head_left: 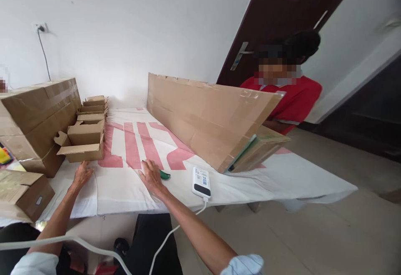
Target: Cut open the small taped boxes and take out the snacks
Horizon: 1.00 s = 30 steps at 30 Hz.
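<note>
My left hand (83, 176) rests on the cloth at the near bottom edge of an open small cardboard box (82, 153); its fingers reach forward and look apart, holding nothing. Farther right, my right hand (152, 176) is palm down on the cloth, fingers curled over a green-handled tool (165, 175). The curved green end sticks out right of the hand, and a small dark tip shows by the fingertips. The tool's middle is hidden, so its kind is unclear. Behind the first box, several similar open cardboard boxes (92, 108) stand in a row.
A large taped carton (46, 116) and a smaller carton (34, 195) stand left. A long cardboard panel (203, 116) stands upright on the table (300, 183). A white device (201, 182) trails a white cable (171, 234). A person in red (300, 99) sits beyond the panel.
</note>
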Motion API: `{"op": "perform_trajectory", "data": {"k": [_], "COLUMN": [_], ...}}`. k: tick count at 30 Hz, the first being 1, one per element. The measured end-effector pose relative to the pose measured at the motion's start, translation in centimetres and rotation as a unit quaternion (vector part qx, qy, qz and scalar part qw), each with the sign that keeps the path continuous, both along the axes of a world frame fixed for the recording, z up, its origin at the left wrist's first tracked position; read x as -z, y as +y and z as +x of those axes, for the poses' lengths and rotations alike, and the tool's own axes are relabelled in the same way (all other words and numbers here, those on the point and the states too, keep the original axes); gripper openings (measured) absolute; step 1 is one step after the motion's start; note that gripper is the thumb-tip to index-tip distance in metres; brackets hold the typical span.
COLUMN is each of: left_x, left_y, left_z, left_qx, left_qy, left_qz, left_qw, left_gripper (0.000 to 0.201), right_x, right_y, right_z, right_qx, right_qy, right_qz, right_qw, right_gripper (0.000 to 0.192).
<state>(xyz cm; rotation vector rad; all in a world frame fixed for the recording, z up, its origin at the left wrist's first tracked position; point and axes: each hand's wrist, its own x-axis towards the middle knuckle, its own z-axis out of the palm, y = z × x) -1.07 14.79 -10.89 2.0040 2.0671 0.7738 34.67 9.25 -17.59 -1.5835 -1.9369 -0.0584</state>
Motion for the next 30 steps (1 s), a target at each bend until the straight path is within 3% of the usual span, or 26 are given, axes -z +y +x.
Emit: {"op": "perform_trajectory", "data": {"k": [3, 7, 16, 21, 30], "left_x": [1.1, 2.3, 2.8, 4.2, 4.7], "left_y": [-2.7, -6.8, -14.8, -17.6, -19.8], "left_z": [0.8, 2.0, 2.5, 3.1, 4.4], "left_qx": [0.016, 0.044, 0.047, 0.001, -0.01], "left_qy": [-0.042, -0.096, -0.225, -0.271, -0.197], "left_qz": [-0.017, -0.027, -0.012, -0.005, -0.007], "left_qw": [0.999, 0.994, 0.973, 0.963, 0.98], "left_gripper": [0.041, 0.034, 0.033, 0.039, 0.038], "right_x": [0.9, 3.1, 5.0, 5.5, 7.3], "right_y": [-0.3, -0.6, 0.1, -0.2, 0.0], "right_z": [2.9, 4.7, 3.5, 3.2, 3.8], "right_qx": [0.07, 0.096, 0.058, 0.059, 0.062], "right_qy": [-0.029, -0.051, -0.041, -0.039, -0.052], "right_qz": [-0.029, -0.064, -0.016, 0.002, 0.061], "right_qw": [0.997, 0.992, 0.997, 0.997, 0.995], "right_gripper": [0.032, 0.025, 0.023, 0.026, 0.024]}}
